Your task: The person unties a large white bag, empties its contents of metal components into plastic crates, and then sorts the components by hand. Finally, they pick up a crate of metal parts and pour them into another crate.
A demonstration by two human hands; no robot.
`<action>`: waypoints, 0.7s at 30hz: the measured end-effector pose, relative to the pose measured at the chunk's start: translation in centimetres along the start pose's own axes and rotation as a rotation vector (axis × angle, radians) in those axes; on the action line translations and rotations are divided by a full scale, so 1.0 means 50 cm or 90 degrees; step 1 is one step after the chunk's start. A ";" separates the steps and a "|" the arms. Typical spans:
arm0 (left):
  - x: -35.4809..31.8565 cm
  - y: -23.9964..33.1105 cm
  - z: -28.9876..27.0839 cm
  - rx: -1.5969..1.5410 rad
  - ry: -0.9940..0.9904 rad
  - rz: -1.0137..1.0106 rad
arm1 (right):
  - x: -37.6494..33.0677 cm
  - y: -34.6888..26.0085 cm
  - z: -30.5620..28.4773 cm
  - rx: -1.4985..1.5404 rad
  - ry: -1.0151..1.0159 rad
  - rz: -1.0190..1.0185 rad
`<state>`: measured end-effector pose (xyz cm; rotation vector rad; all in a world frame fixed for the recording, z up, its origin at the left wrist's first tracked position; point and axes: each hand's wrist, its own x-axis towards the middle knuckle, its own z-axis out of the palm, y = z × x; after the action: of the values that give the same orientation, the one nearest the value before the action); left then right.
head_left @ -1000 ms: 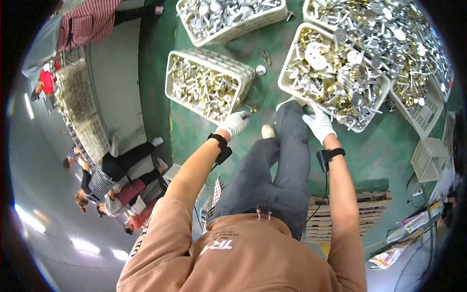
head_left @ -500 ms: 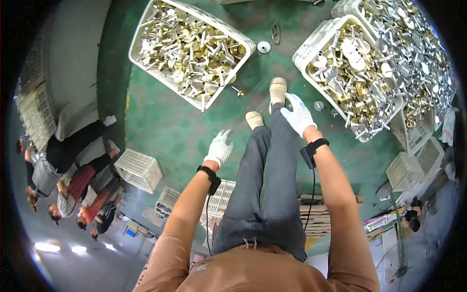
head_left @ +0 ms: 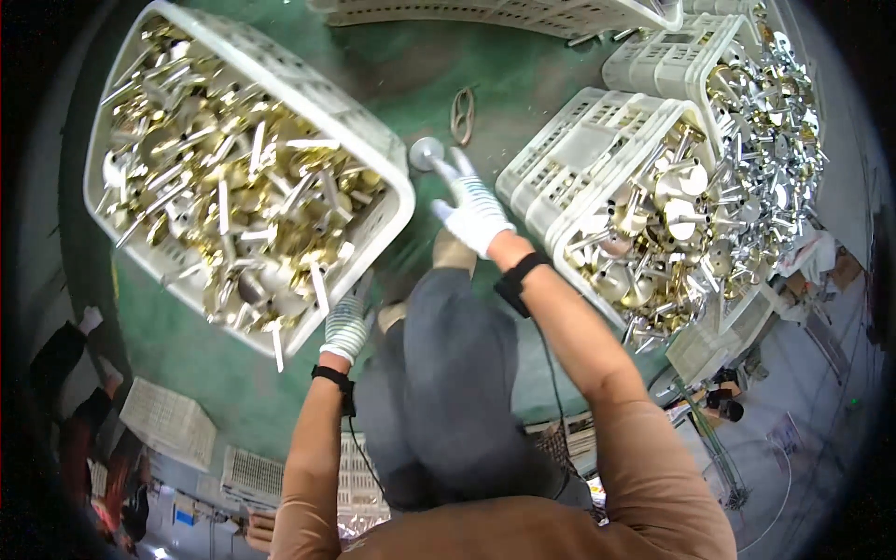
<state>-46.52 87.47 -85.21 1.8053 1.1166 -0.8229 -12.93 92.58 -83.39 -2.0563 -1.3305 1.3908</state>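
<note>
My right hand (head_left: 476, 213), in a white knit glove, is open, its fingers spread toward a round metal disc (head_left: 427, 153) on the green floor. The fingertips are right at the disc's edge; whether they touch it I cannot tell. My left hand (head_left: 344, 331), gloved too, is low beside the near right side of a white plastic crate (head_left: 403, 191). Its fingers are stretched out and somewhat blurred, with no held part showing. Gold and silver disc-and-stem metal parts (head_left: 224, 196) fill that crate; one stem sticks out over its near corner.
On the right, a second white crate (head_left: 569, 173) holds similar parts, beside a large heap of silver ones (head_left: 779, 177). Another crate (head_left: 504, 11) stands at the far edge. A looped cord (head_left: 462, 117) lies on the floor. A white crate (head_left: 168, 422) stands at left.
I have bent down, so the crates look closer. My right hand has reached forward to the disc; my left has come to the left crate's side. The small loose part there no longer shows.
</note>
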 end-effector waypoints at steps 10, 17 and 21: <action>0.082 0.022 0.072 -0.089 0.099 0.070 | 0.011 0.143 0.097 0.088 0.128 0.045; -0.131 0.008 0.030 -0.082 -0.147 -0.216 | -0.364 0.280 0.076 -0.045 0.045 0.460; -0.226 0.000 0.062 0.051 -0.234 -0.262 | -0.688 0.603 0.235 -0.060 -0.030 0.647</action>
<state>-51.22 80.55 -77.03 1.4204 1.2334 -1.3954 -10.55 45.98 -90.71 -2.9407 -0.2829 1.7222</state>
